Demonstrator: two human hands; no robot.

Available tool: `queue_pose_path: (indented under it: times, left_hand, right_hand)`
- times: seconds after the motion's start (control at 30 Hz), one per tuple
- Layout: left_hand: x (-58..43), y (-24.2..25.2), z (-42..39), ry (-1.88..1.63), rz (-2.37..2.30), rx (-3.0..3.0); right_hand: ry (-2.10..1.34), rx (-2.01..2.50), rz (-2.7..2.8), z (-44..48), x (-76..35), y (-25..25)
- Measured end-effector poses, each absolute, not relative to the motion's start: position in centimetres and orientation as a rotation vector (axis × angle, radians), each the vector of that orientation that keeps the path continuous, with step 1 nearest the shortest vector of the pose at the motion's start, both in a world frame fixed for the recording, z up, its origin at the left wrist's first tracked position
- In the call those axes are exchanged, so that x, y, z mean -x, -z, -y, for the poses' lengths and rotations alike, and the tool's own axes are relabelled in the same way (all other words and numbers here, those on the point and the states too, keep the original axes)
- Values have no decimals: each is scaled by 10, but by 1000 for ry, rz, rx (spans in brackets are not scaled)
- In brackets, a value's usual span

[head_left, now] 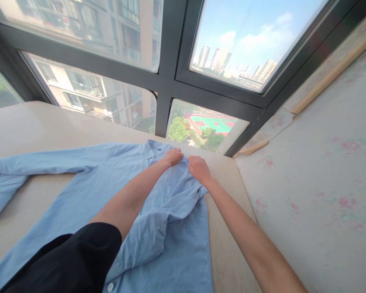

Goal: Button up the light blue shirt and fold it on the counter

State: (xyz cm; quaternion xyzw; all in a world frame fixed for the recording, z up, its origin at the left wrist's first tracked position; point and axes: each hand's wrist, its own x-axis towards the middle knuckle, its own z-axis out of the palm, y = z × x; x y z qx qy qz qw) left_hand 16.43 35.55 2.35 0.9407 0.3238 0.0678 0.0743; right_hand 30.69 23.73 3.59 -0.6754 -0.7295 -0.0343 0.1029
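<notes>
A light blue button-up shirt [110, 183] lies spread on a pale window ledge, its collar toward the window. One sleeve stretches out to the left and bends back at the edge of view. Across the right half, the front is folded over in loose wrinkles, and a white button shows near the bottom. My left hand [174, 156] is closed on the cloth at the shoulder, just right of the collar. Close beside it, my right hand [199, 167] pinches the shirt at the shoulder's outer edge. The fingertips of both hands are partly hidden.
The pale ledge [49, 122] runs along a dark-framed window [167, 89]. On the right stands a wall with flowered paper [317, 183], its edge peeling near the window corner. Buildings, trees and a sports court are outside the glass.
</notes>
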Motion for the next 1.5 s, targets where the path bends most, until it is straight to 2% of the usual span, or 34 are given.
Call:
queue_pose_path:
  times: [0.13, 0.33, 0.7, 0.9, 1.07, 1.23, 1.5]
  left_hand:
    - [-164, -26, -367, -183, -870, -2876]
    - [-165, -26, -366, -213, -804, -2930]
    - [-166, -18, -357, -320, -1028, -2898]
    - [-165, -5, -349, -338, -1028, -2866]
    - [-169, -12, -341, -360, -1121, -2779]
    - [-163, -27, -294, -399, -1050, -2705]
    - [-128, -51, -184, -199, -1138, -2524]
  right_hand:
    - [13, 2127, 2130, -243, -317, -28]
    - [76, 2144, 2082, -235, -330, -22]
    - [196, 2012, 2007, -223, -320, -20]
    - [-46, 1708, 2133, -212, -312, -15]
    - [-279, 1626, 2219, -187, -314, -4]
    - [-335, 1619, 2164, -156, -316, 0]
    - [-197, 1701, 2212, -98, -299, -1]
